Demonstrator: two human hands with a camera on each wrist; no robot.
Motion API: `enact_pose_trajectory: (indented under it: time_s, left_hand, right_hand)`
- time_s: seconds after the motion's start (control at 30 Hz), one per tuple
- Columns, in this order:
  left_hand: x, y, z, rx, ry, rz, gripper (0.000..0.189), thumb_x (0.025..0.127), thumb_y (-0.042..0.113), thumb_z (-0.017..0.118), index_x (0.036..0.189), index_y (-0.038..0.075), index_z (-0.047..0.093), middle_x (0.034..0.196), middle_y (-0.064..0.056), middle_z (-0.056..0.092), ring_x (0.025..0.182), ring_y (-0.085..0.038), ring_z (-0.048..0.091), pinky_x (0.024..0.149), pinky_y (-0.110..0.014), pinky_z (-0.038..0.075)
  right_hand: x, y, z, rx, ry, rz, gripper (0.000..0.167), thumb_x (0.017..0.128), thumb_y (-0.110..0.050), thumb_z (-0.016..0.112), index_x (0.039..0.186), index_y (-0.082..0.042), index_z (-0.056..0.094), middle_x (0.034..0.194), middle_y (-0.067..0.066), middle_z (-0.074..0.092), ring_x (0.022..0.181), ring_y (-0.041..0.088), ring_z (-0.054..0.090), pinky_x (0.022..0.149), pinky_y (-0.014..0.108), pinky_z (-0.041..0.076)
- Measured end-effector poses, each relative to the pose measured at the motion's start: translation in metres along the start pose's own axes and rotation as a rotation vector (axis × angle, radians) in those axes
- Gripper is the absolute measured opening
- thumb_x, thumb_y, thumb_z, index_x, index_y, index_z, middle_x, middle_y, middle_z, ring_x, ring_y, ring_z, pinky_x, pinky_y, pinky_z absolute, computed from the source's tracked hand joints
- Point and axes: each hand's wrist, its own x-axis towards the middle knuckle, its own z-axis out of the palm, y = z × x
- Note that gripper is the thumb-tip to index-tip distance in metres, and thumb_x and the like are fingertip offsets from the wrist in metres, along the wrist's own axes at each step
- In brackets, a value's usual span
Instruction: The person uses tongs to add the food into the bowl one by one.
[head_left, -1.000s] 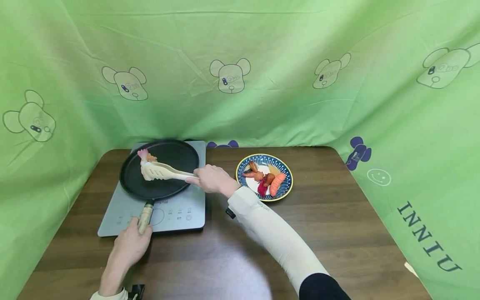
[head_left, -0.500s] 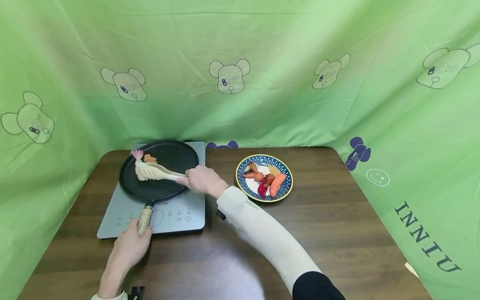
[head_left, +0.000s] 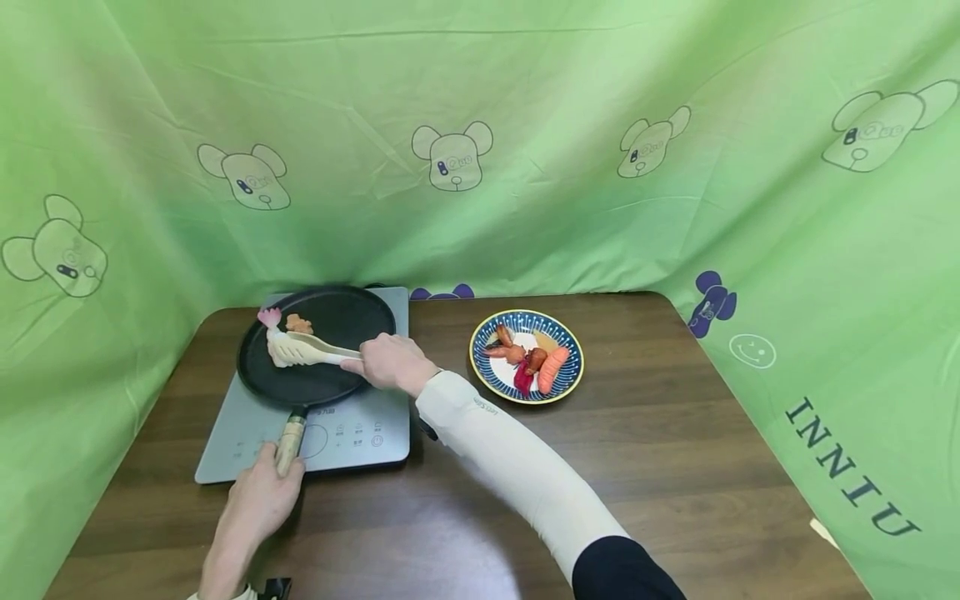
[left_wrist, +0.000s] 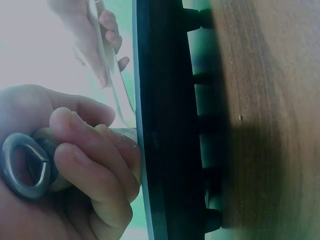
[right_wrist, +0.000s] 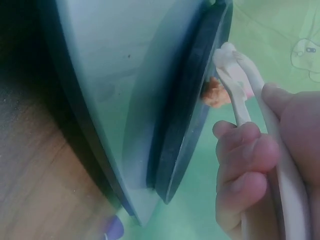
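Note:
A black flat frying pan (head_left: 352, 321) sits on a pale induction cooktop (head_left: 247, 442). My left hand (head_left: 262, 500) grips its wooden handle (head_left: 291, 442); in the left wrist view the fingers curl round the handle (left_wrist: 47, 145), which ends in a metal ring (left_wrist: 25, 165). My right hand (head_left: 393, 364) holds cream tongs (head_left: 318, 348) over the pan. Between the tongs' tips is a whitish shrimp with a pink tail (head_left: 270, 317), at the pan's left side. A brown fried piece (head_left: 298, 323) lies in the pan just beyond the tongs.
Right of the cooktop, a blue-patterned plate (head_left: 483, 379) with a yellow rim holds several pieces of food, one an orange, ridged piece (head_left: 553, 369). Everything stands on a brown wooden table (head_left: 675, 467). A green printed cloth (head_left: 540, 225) hangs behind and at both sides.
My right hand has moved left with the tongs and the shrimp, toward the pan's left edge. The brown piece now shows apart from the shrimp. My left hand keeps its hold on the handle.

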Motion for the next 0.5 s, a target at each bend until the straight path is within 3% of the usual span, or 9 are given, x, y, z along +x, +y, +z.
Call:
enact_pose_trajectory:
  time_s: [0.5]
  left_hand:
    - [-0.0005, 0.0004, 0.0009, -0.003, 0.018, 0.012, 0.04, 0.094, 0.029, 0.044, 0.112, -0.005, 0.037, 0.068, -0.012, 0.043, 0.054, -0.024, 0.044, 0.046, -0.035, 0.034]
  right_hand:
    - [0.0035, -0.0046, 0.0026, -0.003, 0.002, 0.053, 0.052, 0.094, -0.059, 0.037, 0.07, -0.018, 0.058, 0.069, -0.001, 0.057, 0.057, 0.015, 0.053, 0.05, 0.031, 0.043]
